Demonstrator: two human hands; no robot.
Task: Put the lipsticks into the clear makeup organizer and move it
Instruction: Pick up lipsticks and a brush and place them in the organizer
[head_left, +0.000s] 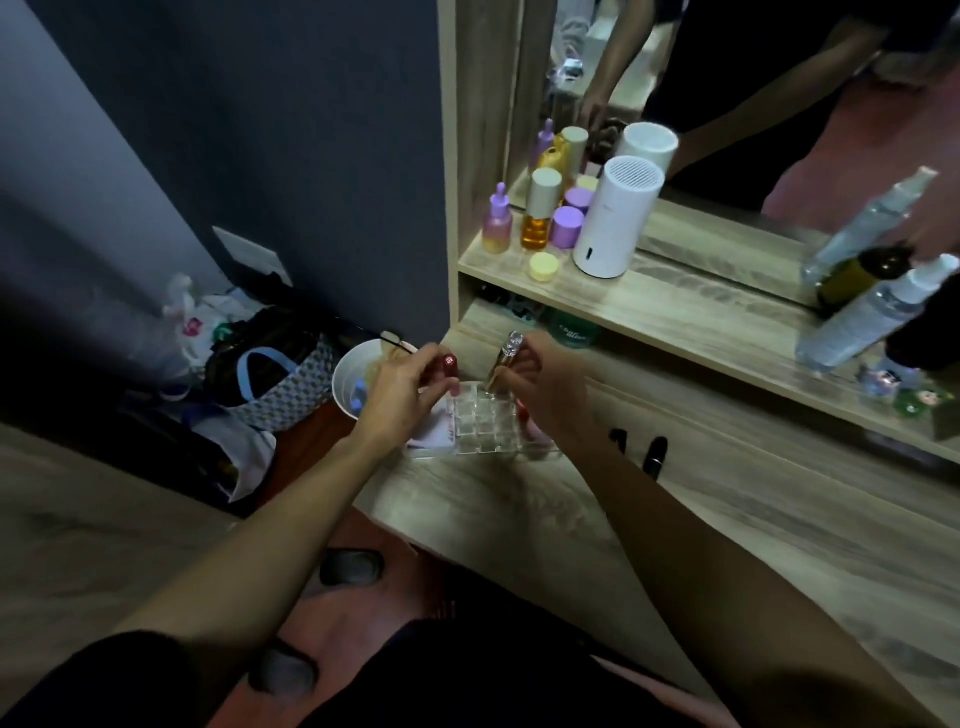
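A clear makeup organizer (480, 421) with a grid of small slots stands at the left end of the wooden vanity top (545, 519). My left hand (402, 387) holds a red-capped lipstick (447, 364) just above the organizer's left side. My right hand (540, 387) grips a gold lipstick with a clear faceted cap (506, 356), tilted, its lower end at a back slot. A reddish lipstick (523, 414) sits in the organizer under my right hand. Two black lipsticks (655, 453) lie on the vanity to the right.
A shelf above carries a white cylinder device (615, 218), purple and amber bottles (540, 218), spray bottles (862, 317) and a mirror (727, 104). A white bowl (353, 379) and bags (280, 374) sit on the floor to the left.
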